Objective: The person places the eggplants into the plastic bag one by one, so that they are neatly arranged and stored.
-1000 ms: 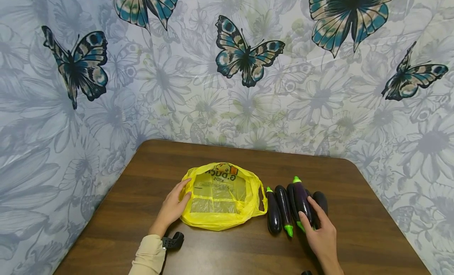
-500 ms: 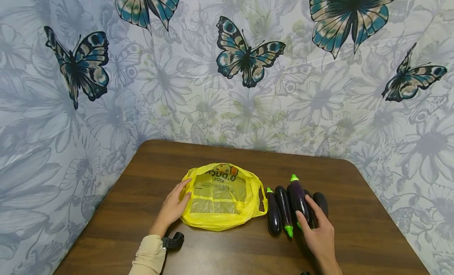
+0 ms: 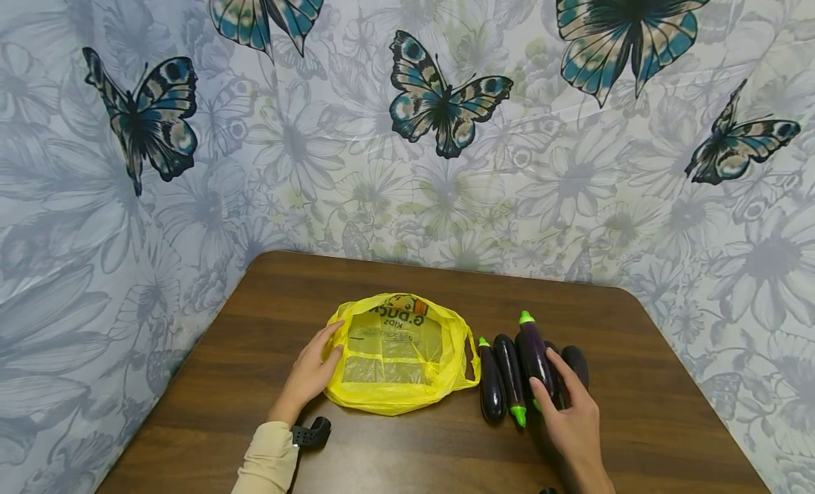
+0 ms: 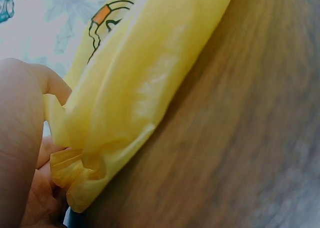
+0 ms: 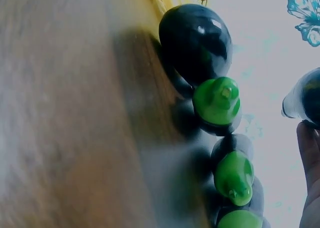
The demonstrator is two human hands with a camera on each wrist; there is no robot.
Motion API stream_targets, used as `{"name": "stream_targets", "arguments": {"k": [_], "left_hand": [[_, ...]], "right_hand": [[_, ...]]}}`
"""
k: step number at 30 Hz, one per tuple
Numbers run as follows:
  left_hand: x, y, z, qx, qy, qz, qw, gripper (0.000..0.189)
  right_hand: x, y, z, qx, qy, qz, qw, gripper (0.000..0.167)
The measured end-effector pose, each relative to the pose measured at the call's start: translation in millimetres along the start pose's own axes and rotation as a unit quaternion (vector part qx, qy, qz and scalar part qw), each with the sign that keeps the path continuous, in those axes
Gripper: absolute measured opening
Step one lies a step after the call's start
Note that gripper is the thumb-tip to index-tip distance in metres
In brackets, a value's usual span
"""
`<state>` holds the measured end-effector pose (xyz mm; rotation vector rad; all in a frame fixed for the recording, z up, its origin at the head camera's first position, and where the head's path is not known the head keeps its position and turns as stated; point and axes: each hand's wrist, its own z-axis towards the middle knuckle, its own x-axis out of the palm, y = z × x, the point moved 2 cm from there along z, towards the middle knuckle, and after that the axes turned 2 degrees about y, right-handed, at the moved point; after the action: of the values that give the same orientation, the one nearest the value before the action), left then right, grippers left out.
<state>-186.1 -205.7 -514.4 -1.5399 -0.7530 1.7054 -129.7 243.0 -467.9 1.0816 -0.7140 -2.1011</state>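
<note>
And at nine o'clock on the yellow bag (image 3: 391,403), the left hand (image 3: 308,374) is gripping the rim, the mouth gaping wide on the wooden counter (image 3: 395,458)! Over past three o'clock, the right hand (image 3: 574,417) is clasping one dark eggplant (image 3: 533,349), its green tip pointing just shy of twelve, while the other eggplants (image 3: 492,386) are lying side by side just beside the bag!
</note>
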Motion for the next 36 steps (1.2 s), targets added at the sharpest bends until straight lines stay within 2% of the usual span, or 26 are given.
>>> {"name": "stream_targets", "arguments": {"k": [12,27,31,36], "left_hand": [[0.4,0.7,-0.6,-0.005,0.003,0.0,1.0,0.052],[0.2,-0.4,0.1,-0.005,0.007,0.001,1.0,0.052],[0.1,-0.3,0.3,-0.002,0.008,-0.002,1.0,0.052],[-1.0,-0.5,-0.2,-0.001,0.003,-0.002,1.0,0.052]], "right_hand": [[7.8,8.8,1.2,-0.011,0.023,0.003,0.9997,0.062],[18.3,19.7,4.1,0.0,0.062,0.008,0.998,0.064],[20.6,22.6,5.3,-0.012,0.065,0.005,0.9978,0.063],[25.2,26.2,7.1,-0.054,0.059,0.021,0.9966,0.064]]}}
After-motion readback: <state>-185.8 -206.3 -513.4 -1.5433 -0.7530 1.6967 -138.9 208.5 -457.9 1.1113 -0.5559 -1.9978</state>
